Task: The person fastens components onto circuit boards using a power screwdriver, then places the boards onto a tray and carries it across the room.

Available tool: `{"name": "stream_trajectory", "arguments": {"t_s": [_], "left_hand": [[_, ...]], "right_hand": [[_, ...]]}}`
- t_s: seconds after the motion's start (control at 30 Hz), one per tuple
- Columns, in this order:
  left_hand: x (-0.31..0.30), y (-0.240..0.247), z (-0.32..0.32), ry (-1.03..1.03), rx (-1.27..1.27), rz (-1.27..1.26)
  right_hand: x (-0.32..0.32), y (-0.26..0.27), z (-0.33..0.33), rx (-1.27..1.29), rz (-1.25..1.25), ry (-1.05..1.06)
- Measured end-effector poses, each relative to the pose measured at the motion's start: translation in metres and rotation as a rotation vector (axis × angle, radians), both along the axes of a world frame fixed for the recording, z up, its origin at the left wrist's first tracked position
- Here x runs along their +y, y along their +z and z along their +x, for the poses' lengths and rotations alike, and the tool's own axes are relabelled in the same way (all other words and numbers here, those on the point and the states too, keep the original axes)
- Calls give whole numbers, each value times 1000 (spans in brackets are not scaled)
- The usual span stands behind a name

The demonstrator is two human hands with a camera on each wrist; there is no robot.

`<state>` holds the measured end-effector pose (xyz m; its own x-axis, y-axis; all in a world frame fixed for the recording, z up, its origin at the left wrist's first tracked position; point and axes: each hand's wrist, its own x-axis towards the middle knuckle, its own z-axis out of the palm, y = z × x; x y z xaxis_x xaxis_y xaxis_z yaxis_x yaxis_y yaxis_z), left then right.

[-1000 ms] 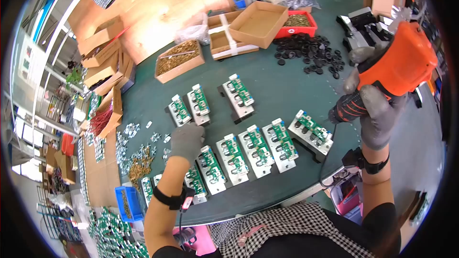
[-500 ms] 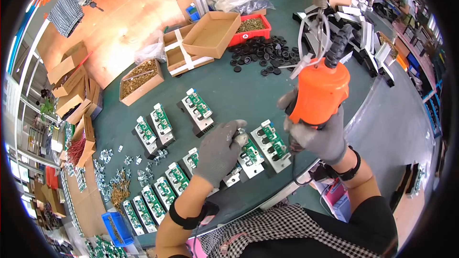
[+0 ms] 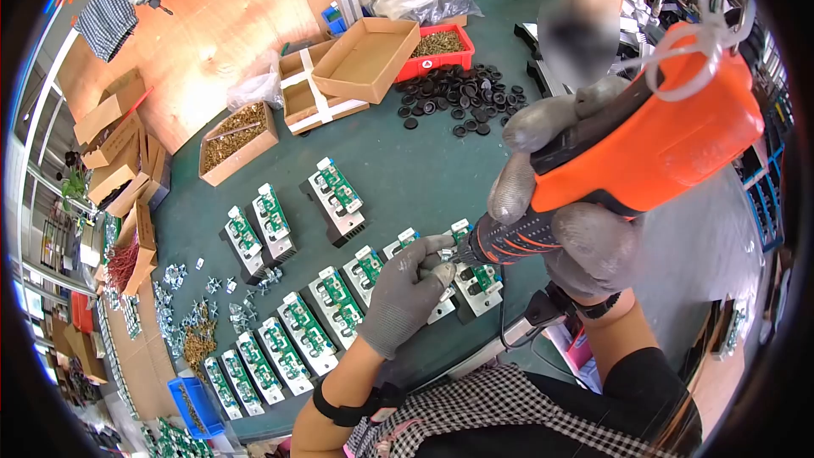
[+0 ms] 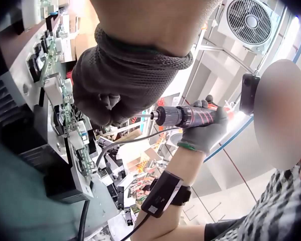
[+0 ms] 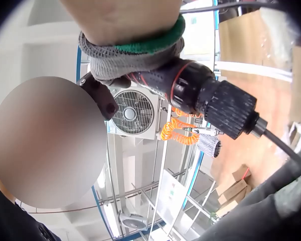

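My gloved right hand (image 3: 593, 242) grips an orange and black electric screwdriver (image 3: 653, 148). In the right wrist view its black chuck (image 5: 231, 108) and thin bit point toward the left hand. My gloved left hand (image 3: 409, 297) is over the right end of a row of green circuit boards (image 3: 337, 301) on metal heatsinks. Its thumb and forefinger pinch a small, light metallic piece, mostly hidden by the glove, right by the screwdriver's tip. In the left wrist view the bit (image 4: 143, 116) reaches the curled fingers. Beneath them, the rightmost board (image 3: 483, 280) is partly covered.
Three more boards on heatsinks (image 3: 335, 191) stand farther back. Small metal parts (image 3: 199, 314) lie loose at left, near a blue bin (image 3: 193, 407). Black round caps (image 3: 462, 93), a red bin (image 3: 437, 64) and cardboard trays (image 3: 365, 59) are behind. A cable (image 3: 502, 314) hangs at the table edge.
The left hand has gone from the left part of the board row to its right end. The right hand has swung the screwdriver down toward the left fingertips, after first bringing it inward.
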<state>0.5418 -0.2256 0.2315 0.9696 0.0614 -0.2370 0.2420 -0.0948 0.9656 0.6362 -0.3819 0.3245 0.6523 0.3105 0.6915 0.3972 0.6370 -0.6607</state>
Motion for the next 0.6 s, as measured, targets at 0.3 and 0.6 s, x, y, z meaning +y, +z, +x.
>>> {"name": "stream_trajectory", "arguments": {"t_s": [0.3, 0.6], "left_hand": [[-3, 3, 4, 97, 111, -73], [9, 4, 12, -20, -283, 951]], "right_hand": [[-4, -12, 4, -85, -205, -135], [15, -26, 14, 63, -226, -149]]}}
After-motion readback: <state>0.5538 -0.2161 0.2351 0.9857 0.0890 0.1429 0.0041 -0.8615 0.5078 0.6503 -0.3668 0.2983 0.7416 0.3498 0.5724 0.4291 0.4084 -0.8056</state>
